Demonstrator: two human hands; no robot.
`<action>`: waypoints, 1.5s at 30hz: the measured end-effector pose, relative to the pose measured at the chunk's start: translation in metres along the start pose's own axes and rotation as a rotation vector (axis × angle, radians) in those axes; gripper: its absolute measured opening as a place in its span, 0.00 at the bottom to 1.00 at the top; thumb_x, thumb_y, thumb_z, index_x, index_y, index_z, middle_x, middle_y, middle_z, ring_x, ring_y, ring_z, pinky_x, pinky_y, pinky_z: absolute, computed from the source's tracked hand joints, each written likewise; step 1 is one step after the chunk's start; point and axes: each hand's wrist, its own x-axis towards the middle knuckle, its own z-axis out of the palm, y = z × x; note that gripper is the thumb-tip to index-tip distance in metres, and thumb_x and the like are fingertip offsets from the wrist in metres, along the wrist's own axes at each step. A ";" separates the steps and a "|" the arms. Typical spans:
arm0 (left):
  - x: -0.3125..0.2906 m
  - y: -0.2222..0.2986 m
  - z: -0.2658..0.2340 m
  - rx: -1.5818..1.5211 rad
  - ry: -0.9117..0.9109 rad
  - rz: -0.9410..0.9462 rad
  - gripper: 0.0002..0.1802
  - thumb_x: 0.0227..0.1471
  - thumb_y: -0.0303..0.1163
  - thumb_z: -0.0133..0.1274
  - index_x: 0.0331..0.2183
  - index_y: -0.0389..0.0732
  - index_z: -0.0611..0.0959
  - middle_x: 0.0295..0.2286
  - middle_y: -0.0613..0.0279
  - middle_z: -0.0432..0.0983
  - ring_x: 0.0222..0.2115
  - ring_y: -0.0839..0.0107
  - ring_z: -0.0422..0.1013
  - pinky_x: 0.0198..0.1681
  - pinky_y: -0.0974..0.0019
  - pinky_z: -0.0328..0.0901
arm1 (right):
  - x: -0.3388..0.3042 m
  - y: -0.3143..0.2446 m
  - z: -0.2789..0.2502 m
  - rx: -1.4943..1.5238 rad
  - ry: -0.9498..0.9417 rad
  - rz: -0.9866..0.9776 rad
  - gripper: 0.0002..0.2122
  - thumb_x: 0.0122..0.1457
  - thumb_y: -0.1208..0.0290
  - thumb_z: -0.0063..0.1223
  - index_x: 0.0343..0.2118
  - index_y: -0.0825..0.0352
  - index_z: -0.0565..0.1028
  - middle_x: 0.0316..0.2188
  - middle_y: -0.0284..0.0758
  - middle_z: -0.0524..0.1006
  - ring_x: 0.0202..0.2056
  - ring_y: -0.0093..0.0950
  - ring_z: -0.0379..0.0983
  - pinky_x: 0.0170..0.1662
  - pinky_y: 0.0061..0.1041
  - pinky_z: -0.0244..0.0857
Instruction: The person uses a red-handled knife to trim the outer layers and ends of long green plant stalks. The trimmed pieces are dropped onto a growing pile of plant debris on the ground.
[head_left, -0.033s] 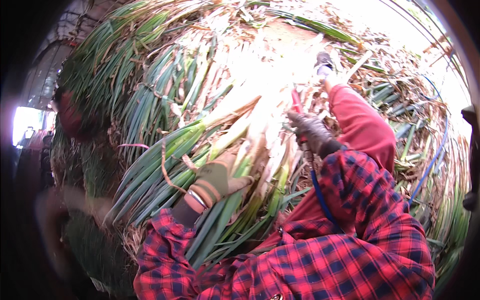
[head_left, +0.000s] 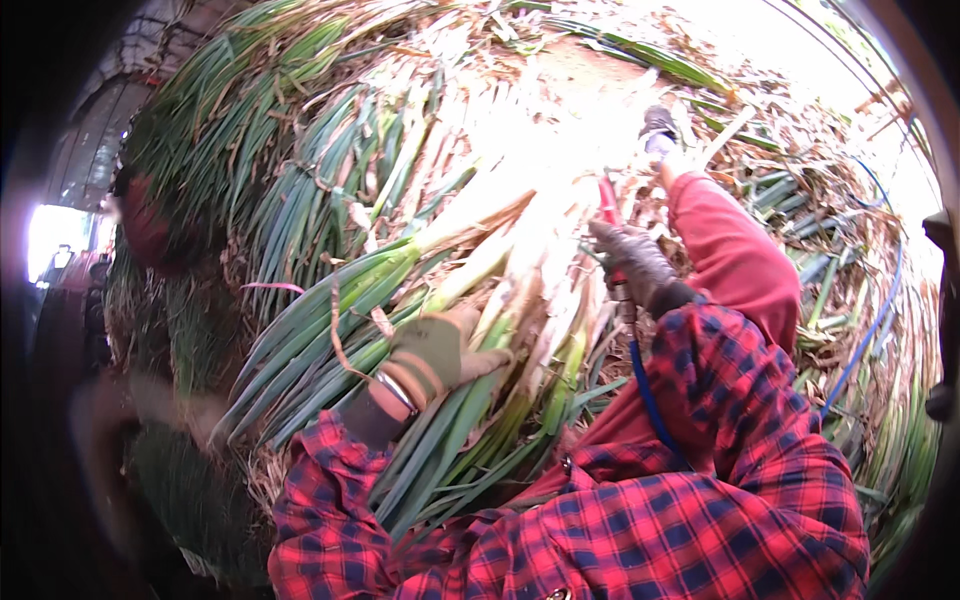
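My left hand (head_left: pixel 432 356), in an olive work glove with a tan band, lies over the green onions (head_left: pixel 480 405) in front of me. Its thumb stretches to the right across their stalks, and its other fingers curl in among them, partly hidden. A dark, soiled glove covers my right hand (head_left: pixel 638 264), closed around a red air blow gun (head_left: pixel 608 202) that points up and away from me. From its lower end a blue hose (head_left: pixel 650 400) runs down toward my lap. Glare washes out the onions' pale ends near the gun's tip.
More green onions (head_left: pixel 315 175) are heaped at the far left. Dry peelings and cut leaves (head_left: pixel 790 150) litter the right side. My outstretched leg in red trousers (head_left: pixel 735 245) lies beyond my right hand. Another blue hose (head_left: pixel 868 330) trails along the right.
The whole view has shifted slightly, so both hands and the onions sit a little farther right. Both hands keep the same hold.
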 end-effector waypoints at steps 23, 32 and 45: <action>0.193 -0.196 0.019 -0.467 0.219 0.094 0.16 0.48 0.39 0.55 0.18 0.35 0.79 0.15 0.61 0.73 0.17 0.74 0.66 0.23 0.66 0.62 | -0.055 -0.044 0.080 -0.111 -0.600 0.522 0.15 0.55 0.63 0.58 0.39 0.67 0.70 0.25 0.28 0.74 0.19 0.14 0.67 0.22 0.14 0.61; 0.279 -0.211 0.025 0.202 0.255 -0.382 0.36 0.36 0.50 0.63 0.45 0.39 0.74 0.45 0.47 0.69 0.45 0.51 0.66 0.48 0.53 0.64 | -0.042 -0.040 0.073 -0.146 -0.531 0.503 0.16 0.55 0.65 0.59 0.41 0.68 0.70 0.30 0.30 0.74 0.24 0.16 0.70 0.28 0.17 0.65; 0.324 -0.231 0.032 0.036 0.819 -0.202 0.24 0.40 0.45 0.60 0.39 0.40 0.81 0.41 0.49 0.72 0.46 0.51 0.66 0.50 0.55 0.63 | -0.040 -0.040 0.062 -0.102 -0.483 0.471 0.14 0.54 0.70 0.59 0.41 0.68 0.70 0.28 0.30 0.74 0.25 0.17 0.71 0.30 0.18 0.67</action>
